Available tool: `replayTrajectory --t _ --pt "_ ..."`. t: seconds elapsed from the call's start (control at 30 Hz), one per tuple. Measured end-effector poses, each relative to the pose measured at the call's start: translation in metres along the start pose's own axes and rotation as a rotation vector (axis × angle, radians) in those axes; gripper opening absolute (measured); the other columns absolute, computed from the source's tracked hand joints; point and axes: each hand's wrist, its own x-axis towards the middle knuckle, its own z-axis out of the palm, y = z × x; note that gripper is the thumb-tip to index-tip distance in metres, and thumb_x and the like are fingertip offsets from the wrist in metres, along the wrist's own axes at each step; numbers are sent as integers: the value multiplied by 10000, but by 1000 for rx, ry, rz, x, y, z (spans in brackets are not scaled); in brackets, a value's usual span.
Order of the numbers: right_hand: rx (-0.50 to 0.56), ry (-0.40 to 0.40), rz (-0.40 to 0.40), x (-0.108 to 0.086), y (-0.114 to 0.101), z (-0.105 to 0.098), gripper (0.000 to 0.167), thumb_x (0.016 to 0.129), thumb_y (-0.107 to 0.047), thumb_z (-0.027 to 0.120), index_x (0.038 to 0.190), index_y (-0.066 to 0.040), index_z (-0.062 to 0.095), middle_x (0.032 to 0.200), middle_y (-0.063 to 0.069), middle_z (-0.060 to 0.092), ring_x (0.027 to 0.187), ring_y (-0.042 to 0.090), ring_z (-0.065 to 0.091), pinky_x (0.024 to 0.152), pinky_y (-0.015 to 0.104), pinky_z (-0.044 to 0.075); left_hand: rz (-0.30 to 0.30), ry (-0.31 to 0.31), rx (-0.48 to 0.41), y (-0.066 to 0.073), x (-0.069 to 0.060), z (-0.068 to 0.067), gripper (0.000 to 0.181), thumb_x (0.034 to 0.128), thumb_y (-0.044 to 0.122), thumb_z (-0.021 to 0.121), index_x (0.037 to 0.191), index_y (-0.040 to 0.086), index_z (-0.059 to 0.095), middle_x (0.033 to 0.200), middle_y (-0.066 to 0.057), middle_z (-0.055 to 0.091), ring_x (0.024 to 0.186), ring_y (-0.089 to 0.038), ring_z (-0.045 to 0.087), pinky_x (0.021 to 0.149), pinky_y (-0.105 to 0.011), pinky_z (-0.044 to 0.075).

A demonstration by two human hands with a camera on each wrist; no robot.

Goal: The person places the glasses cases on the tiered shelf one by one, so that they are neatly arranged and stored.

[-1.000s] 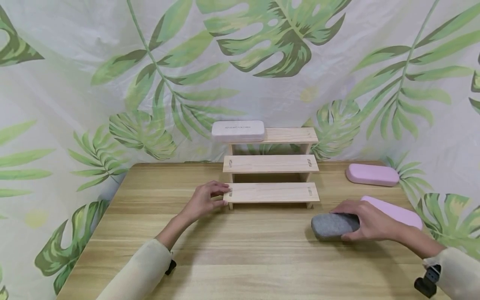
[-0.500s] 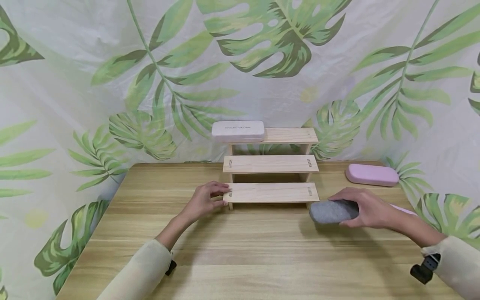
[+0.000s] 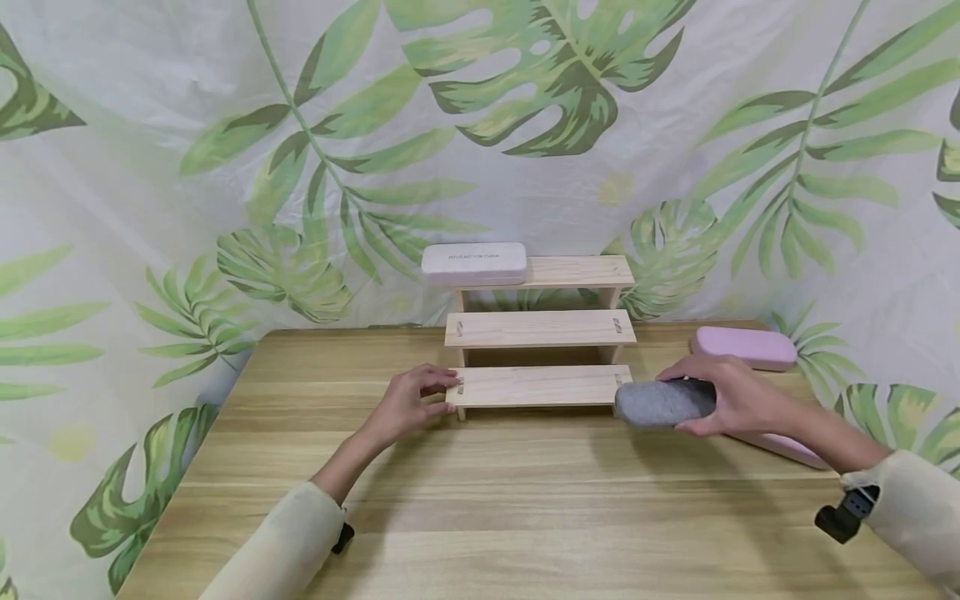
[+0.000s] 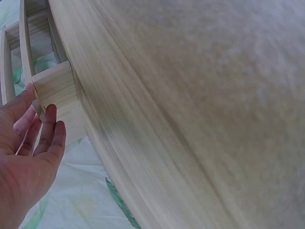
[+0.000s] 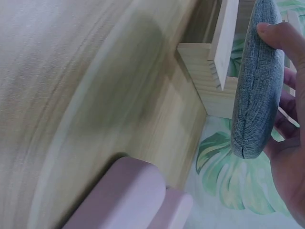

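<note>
A three-tier wooden shelf (image 3: pixel 540 329) stands at the back of the table. My left hand (image 3: pixel 408 404) holds the left end of its lowest step, with thumb and fingers at the corner; in the left wrist view the fingers (image 4: pixel 50 124) lie by its side panel. My right hand (image 3: pixel 738 400) grips a grey fabric glasses case (image 3: pixel 663 403) by its right end. The case is off the table, its left end in front of the lowest step's right corner. A white glasses case (image 3: pixel 474 263) with small lettering lies on the top step's left half.
Two pink glasses cases lie at the right of the table: one (image 3: pixel 746 347) near the back edge, the other (image 3: pixel 783 448) partly hidden under my right arm. A leaf-printed cloth (image 3: pixel 540 200) hangs behind the wooden table (image 3: pixel 480 517).
My right hand has raised the grey glasses case and carried it away from me, toward the shelf's lowest step. My left hand stays at the shelf.
</note>
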Motion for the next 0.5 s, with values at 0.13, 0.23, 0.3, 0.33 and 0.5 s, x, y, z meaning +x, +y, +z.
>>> replayTrajectory --t 0.13,0.23,0.3,0.33,0.5 --pt "0 -5 4 4 0 -3 631 618 -207 1000 1196 -181 749 1114 -68 748 957 93 680 785 133 501 -1 3 5 1 0 0 396 850 -33 861 1232 -27 759 1312 -158 698 1148 -336 718 1025 -353 615" --pt "-2 -3 9 7 -1 -6 642 607 -197 998 1199 -187 752 1124 -67 737 974 106 677 785 140 512 1 5 4 1 0 0 396 845 -36 864 1226 -30 759 1311 -162 701 1146 -338 719 1024 -364 616" --pt "1 0 14 9 -1 -7 643 607 -195 995 1204 -187 756 1129 -59 732 978 107 672 772 148 519 4 6 1 1 0 0 398 842 -39 864 1225 -34 758 1309 -167 701 1141 -342 722 1023 -371 617" --pt "1 2 16 10 -2 -8 639 609 -199 990 1204 -183 758 1127 -53 730 972 107 668 757 151 518 4 7 0 1 1 0 399 840 -38 866 1225 -34 759 1309 -166 702 1139 -341 723 1022 -370 617" --pt "7 15 26 13 -1 -11 628 620 -198 977 1209 -159 763 1117 -18 724 953 109 648 723 151 504 -1 6 -12 -1 1 0 397 842 -32 867 1224 -34 759 1309 -164 702 1137 -337 725 1023 -344 615"
